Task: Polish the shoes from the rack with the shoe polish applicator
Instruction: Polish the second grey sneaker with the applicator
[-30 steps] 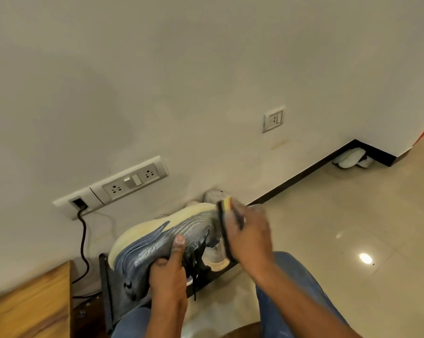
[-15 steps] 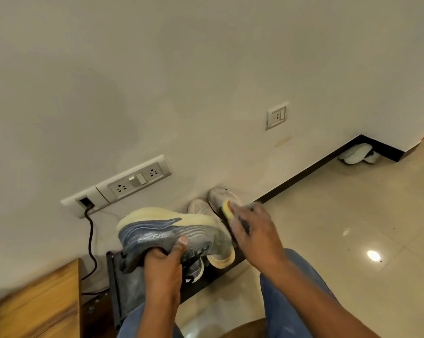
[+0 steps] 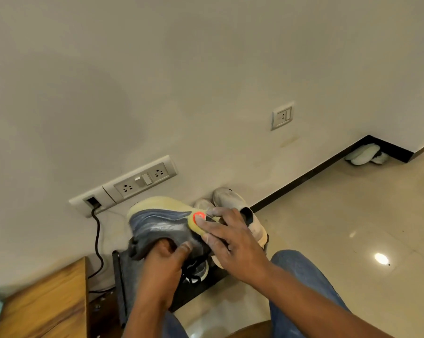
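A long socket strip (image 3: 128,184) sits low on the wall (image 3: 206,69), with a black cable (image 3: 98,237) hanging from its left end down behind a dark shoe rack (image 3: 123,272). A wooden surface (image 3: 47,301) lies at the lower left. White shoes (image 3: 240,211) stand against the wall just behind the hands, a second socket (image 3: 282,116) is higher to the right, and another pale pair (image 3: 364,154) rests in the far corner.

The grey-blue shoe (image 3: 157,225) is held above the rack, on its side, its yellowish sole turned up toward the wall and its long axis running left to right. The left hand (image 3: 162,267) grips it from below, thumb on the upper. The right hand (image 3: 228,242) pinches the polish applicator (image 3: 200,222), a yellow sponge with a red spot, against the shoe's right end.

Tiled floor (image 3: 340,228) lies open to the right, bounded by a black skirting (image 3: 303,181); blue-jeaned knees (image 3: 301,276) sit just below the hands.
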